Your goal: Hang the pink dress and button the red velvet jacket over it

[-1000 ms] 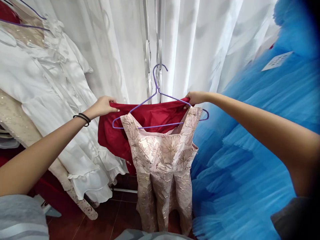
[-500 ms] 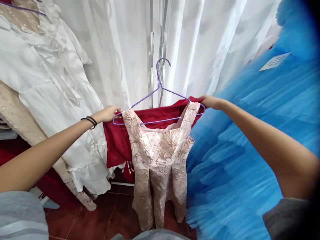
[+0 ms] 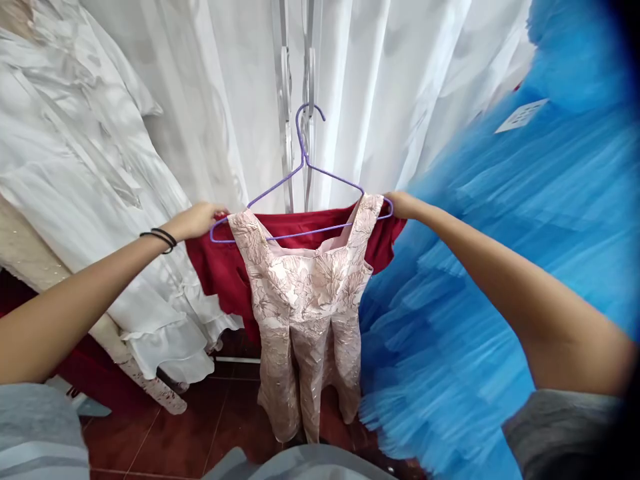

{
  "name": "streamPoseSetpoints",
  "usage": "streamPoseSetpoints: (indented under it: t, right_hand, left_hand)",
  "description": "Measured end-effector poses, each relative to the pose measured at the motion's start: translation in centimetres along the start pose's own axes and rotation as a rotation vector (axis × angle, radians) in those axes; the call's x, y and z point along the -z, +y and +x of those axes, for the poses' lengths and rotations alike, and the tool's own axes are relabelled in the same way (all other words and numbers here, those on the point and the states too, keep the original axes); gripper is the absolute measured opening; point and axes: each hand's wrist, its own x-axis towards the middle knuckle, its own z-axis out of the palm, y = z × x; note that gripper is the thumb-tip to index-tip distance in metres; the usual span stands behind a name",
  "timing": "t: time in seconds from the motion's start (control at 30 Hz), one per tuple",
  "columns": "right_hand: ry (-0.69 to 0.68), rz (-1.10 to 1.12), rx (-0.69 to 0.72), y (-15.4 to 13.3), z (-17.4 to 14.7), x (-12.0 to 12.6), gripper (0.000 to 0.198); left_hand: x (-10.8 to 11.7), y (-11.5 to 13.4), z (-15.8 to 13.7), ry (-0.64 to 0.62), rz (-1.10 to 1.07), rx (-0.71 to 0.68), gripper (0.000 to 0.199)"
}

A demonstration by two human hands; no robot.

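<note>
A pale pink floral brocade dress (image 3: 310, 287) hangs by its wide straps from a purple hanger (image 3: 327, 172), whose hook is at the vertical metal handles. Behind the dress, a dark red cloth (image 3: 220, 267) is stretched sideways between my two hands. My left hand (image 3: 200, 219) pinches its upper left edge beside the hanger's left end. At the hanger's right end, my right hand (image 3: 403, 204) grips the upper right edge; its fingertips are partly hidden. The cloth's middle is covered by the dress.
White ruffled dresses (image 3: 95, 153) hang on the left, next to a cream beaded garment (image 3: 45, 247). A large blue tulle gown (image 3: 465, 287) with a white tag (image 3: 521, 116) fills the right. Behind are white curtains (image 3: 380, 87) and metal handles (image 3: 286, 87); below lies a red tiled floor (image 3: 200, 427).
The red cloth's upper edge is now straighter and sits lower on the right, with more cloth hanging past the right strap. The whole view has shifted, so everything appears further left.
</note>
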Motion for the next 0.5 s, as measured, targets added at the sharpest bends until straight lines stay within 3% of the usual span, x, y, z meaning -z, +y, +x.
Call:
streamPoseSetpoints:
  t: [0.1, 0.17, 0.3, 0.43, 0.5]
  right_hand:
    - [0.286, 0.067, -0.070, -0.8, 1.2, 2.4, 0.052]
    - [0.418, 0.145, -0.106, -1.3, 1.3, 4.1, 0.055]
    - [0.211, 0.154, -0.117, -2.7, -1.3, 6.3, 0.050]
    - [0.317, -0.113, -0.232, -5.9, -6.4, 8.0, 0.048]
    - [0.338, -0.287, -0.249, -8.1, -8.9, 7.5, 0.041]
  left_hand:
    - [2.7, 0.5, 0.1, 0.342, -0.050, 0.062, 0.034]
    - [4.3, 1.0, -0.2, 0.426, -0.038, 0.056, 0.036]
    - [5.8, 1.1, -2.5, 0.315, 0.010, 0.080, 0.033]
    - [6.2, 3.2, -7.1, 0.574, 0.035, -0.017, 0.027]
    - [5.0, 5.8, -9.1, 0.575, 0.012, -0.001, 0.019]
